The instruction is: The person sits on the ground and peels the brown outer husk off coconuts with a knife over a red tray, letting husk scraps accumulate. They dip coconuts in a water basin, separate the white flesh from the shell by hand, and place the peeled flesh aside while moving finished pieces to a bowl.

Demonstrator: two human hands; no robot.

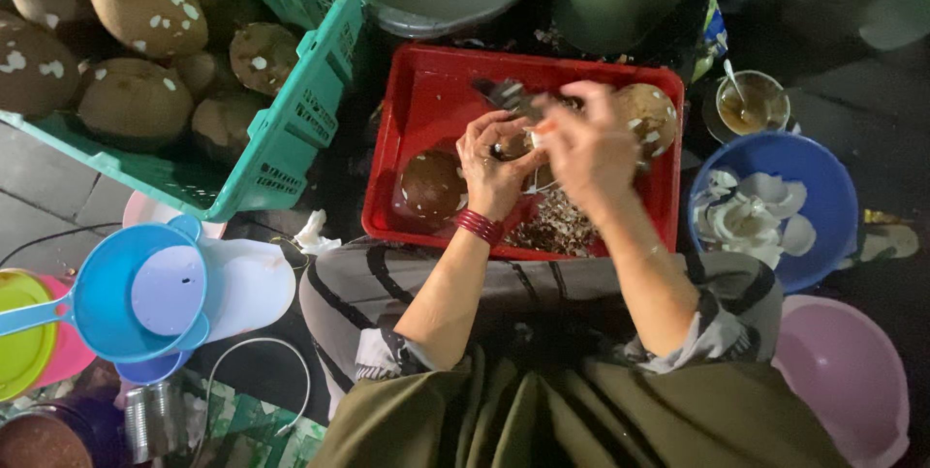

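Note:
Over a red tray (426, 90), my left hand (492, 166) cups a piece of coconut (513, 145), brown-skinned with white flesh showing. My right hand (588, 143) grips a peeler or knife (504, 93) whose dark metal end sticks out to the upper left, pressed against that piece. Red bangles (480, 226) circle my left wrist. In the tray lie a brown coconut half (431, 187), a paler shelled coconut (651, 114) at the right, and a heap of brown shavings (557, 226) under my hands.
A green crate (291, 129) of whole brown coconuts stands at the upper left. A blue bowl (823, 187) with white coconut pieces is at the right, a pink basin (852, 381) below it. A blue scoop (126, 294), buckets and a cup with a spoon (751, 102) surround me.

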